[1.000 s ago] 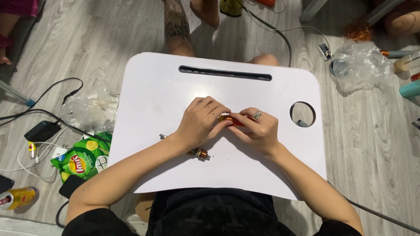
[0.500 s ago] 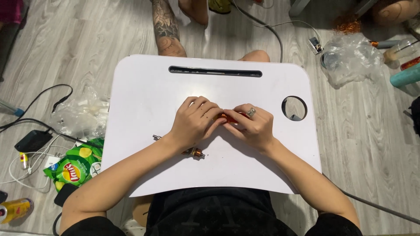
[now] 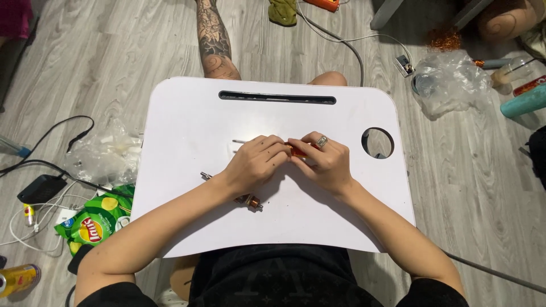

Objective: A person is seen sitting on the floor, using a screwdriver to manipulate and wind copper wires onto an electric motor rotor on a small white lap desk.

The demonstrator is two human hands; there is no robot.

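Both my hands meet at the middle of a white lap tray. My left hand and my right hand, which wears a ring, pinch a small red and copper-coloured part between their fingertips. A thin metal pin sticks out on the tray just left of my left hand. A small copper-wound piece with a metal shaft lies on the tray under my left wrist. Most of the held part is hidden by my fingers.
The tray has a long slot at its far edge and a round hole at the right. On the wooden floor lie a green snack bag, cables, a black adapter, clear plastic bags and a tattooed leg.
The view has shifted a little; my hands stay together on the small part, and the thin pin now shows beside my left hand.
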